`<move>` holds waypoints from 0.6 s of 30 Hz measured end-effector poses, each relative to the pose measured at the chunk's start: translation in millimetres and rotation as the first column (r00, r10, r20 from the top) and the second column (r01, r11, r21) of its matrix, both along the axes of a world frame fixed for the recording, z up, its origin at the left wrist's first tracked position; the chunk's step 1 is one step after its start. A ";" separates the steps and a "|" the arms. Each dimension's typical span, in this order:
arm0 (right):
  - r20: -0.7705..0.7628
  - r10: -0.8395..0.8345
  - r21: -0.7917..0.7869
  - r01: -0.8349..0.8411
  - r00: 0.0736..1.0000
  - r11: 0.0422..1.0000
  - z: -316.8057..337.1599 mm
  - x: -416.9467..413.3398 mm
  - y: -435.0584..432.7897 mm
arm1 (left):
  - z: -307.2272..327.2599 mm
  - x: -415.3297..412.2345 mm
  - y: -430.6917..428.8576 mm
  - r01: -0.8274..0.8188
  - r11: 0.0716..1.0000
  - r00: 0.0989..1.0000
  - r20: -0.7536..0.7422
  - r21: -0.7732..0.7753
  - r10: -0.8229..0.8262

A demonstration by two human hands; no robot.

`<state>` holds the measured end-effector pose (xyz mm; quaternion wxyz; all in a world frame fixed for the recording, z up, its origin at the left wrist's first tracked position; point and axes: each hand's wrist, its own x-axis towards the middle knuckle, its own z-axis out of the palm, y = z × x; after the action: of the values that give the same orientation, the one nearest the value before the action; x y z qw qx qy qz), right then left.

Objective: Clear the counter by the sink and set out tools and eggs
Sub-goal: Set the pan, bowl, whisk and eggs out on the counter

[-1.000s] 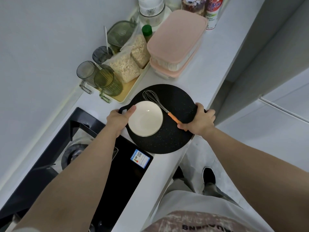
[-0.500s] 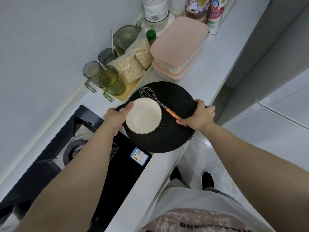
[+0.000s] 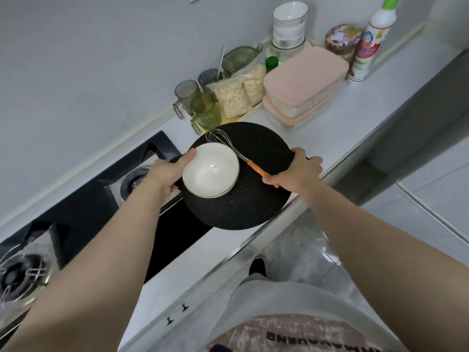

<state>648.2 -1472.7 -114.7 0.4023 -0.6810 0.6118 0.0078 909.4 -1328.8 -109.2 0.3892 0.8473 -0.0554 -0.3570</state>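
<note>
A round black speckled board (image 3: 256, 199) carries a white bowl (image 3: 210, 174) and a wire whisk with an orange handle (image 3: 256, 168). My left hand (image 3: 168, 174) grips the board's left rim, thumb pressed against the bowl's edge. My right hand (image 3: 295, 174) grips the right rim, with the thumb pinning the whisk handle to the board. The board hangs over the edge of the black stove top (image 3: 83, 212) and the white counter (image 3: 355, 118).
Behind the board stand pink lidded boxes (image 3: 304, 80), bags of oats (image 3: 236, 95), green and grey cups (image 3: 200, 107), stacked bowls (image 3: 289, 26), a round tin (image 3: 342, 41) and a spray bottle (image 3: 373, 44). A gas burner (image 3: 20, 275) lies at the left. The floor is at lower right.
Both hands have carried the board with bowl and whisk toward me and leftward, so it now overlaps the stove top. The camera view has shifted to the right along the counter.
</note>
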 end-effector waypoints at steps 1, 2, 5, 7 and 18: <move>-0.010 0.023 -0.008 -0.023 1.000 1.000 3.6 -0.7 1.3 | 3.7 -5.7 8.9 -0.031 0.999 1.000 -0.006 -0.008 0.031; -0.018 0.065 -0.022 -0.065 0.998 0.998 8.1 -1.1 4.0 | 6.8 -11.4 20.9 -0.076 0.997 0.997 -0.005 -0.022 0.076; -0.008 0.137 -0.045 -0.137 0.991 0.990 19.3 -2.8 12.3 | 17.8 -31.6 53.1 -0.198 0.979 0.980 -0.012 -0.047 0.198; 0.042 0.195 -0.039 -0.193 0.980 0.980 26.4 -3.1 24.0 | 28.1 -50.1 79.0 -0.271 0.960 0.962 -0.004 -0.075 0.271; 0.161 0.494 -0.018 -0.497 0.855 0.867 63.0 17.6 126.5 | 72.6 -118.9 243.6 -0.586 0.808 0.805 0.069 -0.067 0.589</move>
<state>665.9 -1346.2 -51.7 0.4428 -0.8089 0.3815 0.0638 790.5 -1085.2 -36.6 0.4958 0.8289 0.1850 -0.1810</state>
